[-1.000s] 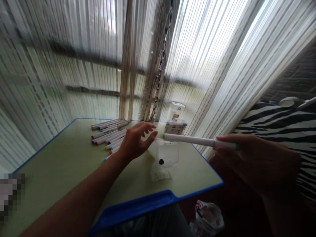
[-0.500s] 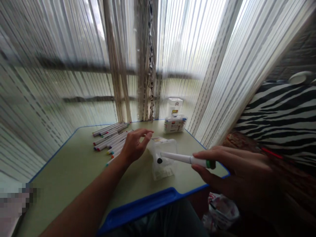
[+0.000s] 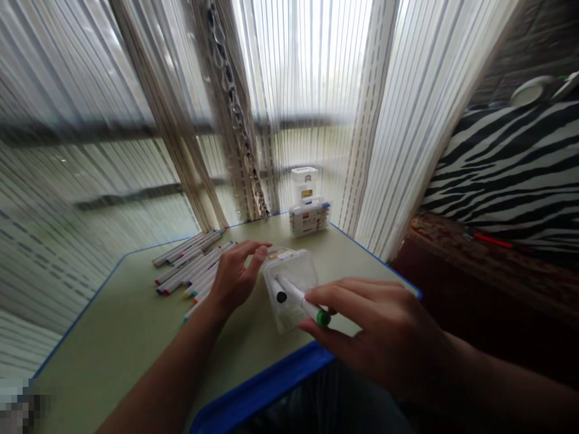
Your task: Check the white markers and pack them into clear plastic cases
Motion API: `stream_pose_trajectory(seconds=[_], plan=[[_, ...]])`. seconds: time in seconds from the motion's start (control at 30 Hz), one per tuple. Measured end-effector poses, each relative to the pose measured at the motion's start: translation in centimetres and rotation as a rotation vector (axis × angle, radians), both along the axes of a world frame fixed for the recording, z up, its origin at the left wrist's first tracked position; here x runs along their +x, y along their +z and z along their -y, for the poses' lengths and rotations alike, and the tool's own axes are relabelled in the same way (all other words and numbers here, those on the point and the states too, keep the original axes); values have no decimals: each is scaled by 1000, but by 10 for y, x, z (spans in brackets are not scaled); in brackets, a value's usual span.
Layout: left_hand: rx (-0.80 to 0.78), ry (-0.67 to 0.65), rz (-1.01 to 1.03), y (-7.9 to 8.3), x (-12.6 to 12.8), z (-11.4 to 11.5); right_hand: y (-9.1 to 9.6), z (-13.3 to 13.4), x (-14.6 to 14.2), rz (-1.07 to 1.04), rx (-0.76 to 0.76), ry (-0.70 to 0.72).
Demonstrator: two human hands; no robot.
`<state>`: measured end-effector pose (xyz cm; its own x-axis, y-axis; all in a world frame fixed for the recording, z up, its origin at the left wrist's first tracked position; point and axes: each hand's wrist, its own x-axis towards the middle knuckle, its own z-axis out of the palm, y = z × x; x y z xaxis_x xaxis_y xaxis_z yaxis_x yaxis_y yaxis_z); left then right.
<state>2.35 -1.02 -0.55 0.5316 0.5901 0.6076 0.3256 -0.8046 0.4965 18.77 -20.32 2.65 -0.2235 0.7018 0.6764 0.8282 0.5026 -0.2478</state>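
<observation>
My right hand [image 3: 371, 331] pinches a white marker with a green cap [image 3: 304, 301], its far end inside a clear plastic box [image 3: 294, 274] on the green table [image 3: 122, 325]. A black-capped marker [image 3: 277, 290] lies in that box. My left hand [image 3: 235, 274] rests with curved, parted fingers just left of the box, holding nothing, over the near end of a row of several white markers [image 3: 190, 265].
At the table's far edge stands a second clear marker case [image 3: 310, 217] with a white lid [image 3: 304, 181] behind it. Striped curtains [image 3: 289, 102] hang close behind. The table has a blue rim [image 3: 262, 392]. A zebra-pattern cloth [image 3: 511, 175] lies to the right.
My right hand has brought the green-capped marker from off the table's right side down into the clear box. The left hand has stayed beside the box. The camera view has shifted.
</observation>
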Motion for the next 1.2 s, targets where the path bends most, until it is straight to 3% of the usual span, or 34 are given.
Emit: stream_pose_trajectory(seconds=[0.47, 0.87, 1.2], plan=[[-89, -64, -2, -2, 1, -2, -8, -23, -4, -84, -213, -55], [-95, -66, -19, -2, 3, -2, -9, -35, -5, 30, -305, -116], [-84, -63, -33, -1, 1, 0, -3, -39, -5, 55, -374, -89]])
